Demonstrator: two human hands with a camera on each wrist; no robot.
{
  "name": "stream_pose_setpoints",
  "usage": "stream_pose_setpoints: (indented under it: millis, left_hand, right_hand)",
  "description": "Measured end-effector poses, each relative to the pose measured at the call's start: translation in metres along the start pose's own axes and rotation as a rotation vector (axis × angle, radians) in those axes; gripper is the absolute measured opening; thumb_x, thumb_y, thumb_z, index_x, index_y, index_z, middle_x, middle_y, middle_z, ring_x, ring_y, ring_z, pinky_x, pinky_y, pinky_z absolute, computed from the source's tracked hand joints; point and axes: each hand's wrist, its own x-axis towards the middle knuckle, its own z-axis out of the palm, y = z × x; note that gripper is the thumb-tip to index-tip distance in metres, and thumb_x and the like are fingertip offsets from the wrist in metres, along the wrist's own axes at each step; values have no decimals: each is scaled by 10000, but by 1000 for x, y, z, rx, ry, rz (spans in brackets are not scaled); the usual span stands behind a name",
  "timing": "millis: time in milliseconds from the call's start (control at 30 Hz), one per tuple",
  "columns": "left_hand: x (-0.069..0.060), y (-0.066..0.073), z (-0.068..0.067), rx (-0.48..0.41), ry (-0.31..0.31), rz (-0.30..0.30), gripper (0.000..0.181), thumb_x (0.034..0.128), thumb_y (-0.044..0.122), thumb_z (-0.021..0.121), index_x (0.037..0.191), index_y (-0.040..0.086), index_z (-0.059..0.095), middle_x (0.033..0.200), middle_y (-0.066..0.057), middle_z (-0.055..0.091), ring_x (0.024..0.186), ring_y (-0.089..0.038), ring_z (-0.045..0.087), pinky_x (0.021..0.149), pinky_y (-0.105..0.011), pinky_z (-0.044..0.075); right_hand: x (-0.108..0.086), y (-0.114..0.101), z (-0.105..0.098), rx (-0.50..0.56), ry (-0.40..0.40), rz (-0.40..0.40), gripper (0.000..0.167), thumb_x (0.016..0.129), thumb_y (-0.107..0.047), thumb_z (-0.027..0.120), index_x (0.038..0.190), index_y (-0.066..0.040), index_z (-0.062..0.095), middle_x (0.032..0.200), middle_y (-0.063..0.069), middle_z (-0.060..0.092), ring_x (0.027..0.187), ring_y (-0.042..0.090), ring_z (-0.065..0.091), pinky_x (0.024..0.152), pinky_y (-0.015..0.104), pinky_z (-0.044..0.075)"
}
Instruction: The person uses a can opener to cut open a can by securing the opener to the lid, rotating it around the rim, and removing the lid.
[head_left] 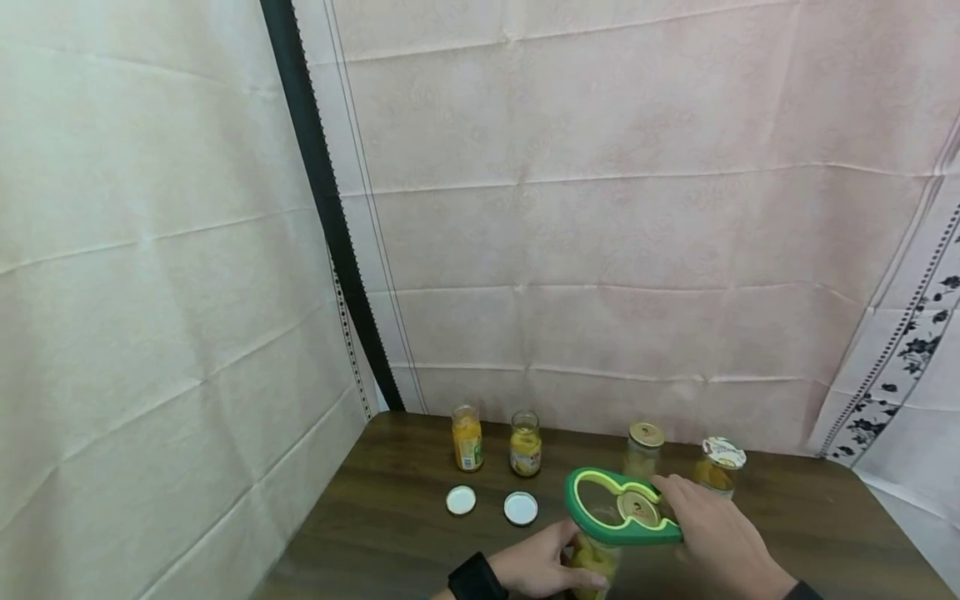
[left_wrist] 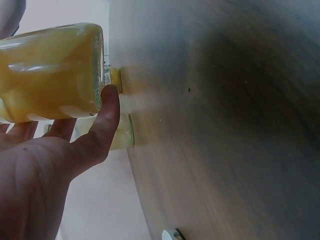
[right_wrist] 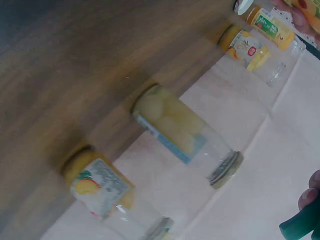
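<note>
In the head view my left hand (head_left: pixel 536 560) grips a glass jar (head_left: pixel 594 568) of yellow fruit. The left wrist view shows this jar (left_wrist: pixel 50 72) held above the table, one finger under its base. My right hand (head_left: pixel 716 529) grips a green jar opener (head_left: pixel 652 532) with a lime inner edge, held over the jar's top. A gold lid (head_left: pixel 637 507) shows inside the opener's loop; I cannot tell whether it sits on the jar. In the right wrist view, just the tip of the opener (right_wrist: pixel 302 220) and some fingertips (right_wrist: pixel 307 199) show.
Two lidless jars, one orange (head_left: pixel 467 440) and one yellow (head_left: pixel 525 446), stand at the back left. Two white lids (head_left: pixel 461 500) lie before them. A gold-lidded jar (head_left: pixel 643 450) and a jar with a patterned lid (head_left: pixel 720 467) stand at the back right. Cloth walls (head_left: pixel 600 250) border the table.
</note>
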Motion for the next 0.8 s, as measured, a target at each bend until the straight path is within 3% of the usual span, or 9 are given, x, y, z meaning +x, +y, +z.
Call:
stream_pose_setpoints:
  millis: [133,367,533,667,800]
  left_hand:
    - [-4,-3,-3,9,31,37,556,1111,206,603,1610,280,371,1529,-49,592,1292,26,603,1039,-224,535]
    - [-2,-5,-9,6,92,64,586,1105,225,615,1620,327,355,1531,-39,595,1302,-7,612,1029,-236,537]
    - [3,-7,-13,50,171,15,555,1094,273,638,1589,337,394,1432,37,649,1238,15,633,1006,-225,543]
    - [10,-11,-16,122,282,-62,427,1050,328,709,1433,315,518,1215,103,671,1060,34,639,888,-216,541]
    - [24,-14,-21,163,395,-108,349,1001,305,778,1283,281,575,1117,113,650,964,20,613,800,-218,522]
  right_hand:
    - [-8,3,4,-11,41,23,669,521,55,818,1156,-93,672,914,-118,636,759,-23,520,588,240,475]
    - [-15,2,5,-18,-9,92,681,517,66,833,1156,-110,678,911,-121,636,754,-42,475,598,273,496]
    - [-21,2,4,-23,-82,168,645,558,55,853,1154,-128,686,915,-113,648,764,-32,505,631,295,537]
    - [-28,1,4,5,-167,238,605,617,46,857,1155,-167,680,895,-158,603,751,-54,459,628,284,513]
    - [-34,1,5,18,-161,251,618,613,60,872,1147,-179,677,878,-187,558,748,-76,409,616,262,475]
